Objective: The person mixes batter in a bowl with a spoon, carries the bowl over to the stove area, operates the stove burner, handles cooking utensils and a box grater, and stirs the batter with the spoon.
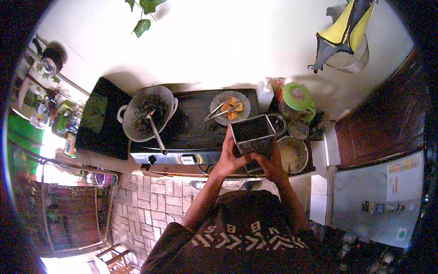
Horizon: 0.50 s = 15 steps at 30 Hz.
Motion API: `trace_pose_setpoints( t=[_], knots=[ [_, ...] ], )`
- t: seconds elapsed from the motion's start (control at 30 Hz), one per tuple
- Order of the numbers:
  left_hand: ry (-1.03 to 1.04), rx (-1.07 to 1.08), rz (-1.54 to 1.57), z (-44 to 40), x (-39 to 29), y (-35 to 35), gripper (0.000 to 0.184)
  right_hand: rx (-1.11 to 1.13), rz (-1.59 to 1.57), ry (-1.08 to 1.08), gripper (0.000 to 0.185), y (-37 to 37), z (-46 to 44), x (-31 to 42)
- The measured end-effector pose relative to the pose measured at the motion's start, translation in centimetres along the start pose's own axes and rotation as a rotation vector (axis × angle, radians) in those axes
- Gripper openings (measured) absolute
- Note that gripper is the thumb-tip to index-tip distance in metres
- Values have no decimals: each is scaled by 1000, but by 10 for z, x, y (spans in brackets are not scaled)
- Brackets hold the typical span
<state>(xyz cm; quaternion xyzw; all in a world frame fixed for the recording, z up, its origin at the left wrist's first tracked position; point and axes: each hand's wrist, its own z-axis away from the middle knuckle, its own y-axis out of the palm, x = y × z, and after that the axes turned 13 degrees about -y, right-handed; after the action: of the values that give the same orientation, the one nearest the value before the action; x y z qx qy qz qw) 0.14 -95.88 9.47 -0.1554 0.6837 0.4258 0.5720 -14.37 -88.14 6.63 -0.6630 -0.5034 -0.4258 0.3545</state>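
Note:
Between both palms I hold an open-ended rectangular metal box [253, 129], dark and speckled inside; its exact kind is not clear. My left hand [230, 157] is closed on its left side, fingers along the wall. On the lower right, my right hand [269, 163] grips the same box, partly in shadow. Just behind it, a plate [217, 99] on the stove bears several orange-brown fried pieces [232, 108], with metal tongs [223, 112] lying across them. Close to my right hand stands a bowl [293, 154] of pale mixture.
A two-handled wok [137, 123] with a long-handled utensil [157, 133] sits on the left of the stove [191, 114]. At the right are a green-lidded jug [297, 97], a glass [298, 129] and a white bottle [264, 95]. A strainer [351, 61] hangs on the wall.

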Motion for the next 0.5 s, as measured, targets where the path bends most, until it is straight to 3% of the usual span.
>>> trace_pose_setpoints(
  t=[0.03, 0.2, 0.3, 0.5],
  knots=[
    [0, 0, 0, 1, -4, 2, 94, -14, 95, -81, 72, -2, 5, -7],
    [242, 148, -306, -11, -2, 1, 83, -245, 394, -16, 67, -21, 49, -94],
    [127, 124, -216, -6, -1, 3, 83, -322, 311, 21, 68, -22, 52, -108],
    [203, 193, -207, -7, -7, 14, 81, -402, 180, 42, 69, -20, 47, -112]
  ],
)
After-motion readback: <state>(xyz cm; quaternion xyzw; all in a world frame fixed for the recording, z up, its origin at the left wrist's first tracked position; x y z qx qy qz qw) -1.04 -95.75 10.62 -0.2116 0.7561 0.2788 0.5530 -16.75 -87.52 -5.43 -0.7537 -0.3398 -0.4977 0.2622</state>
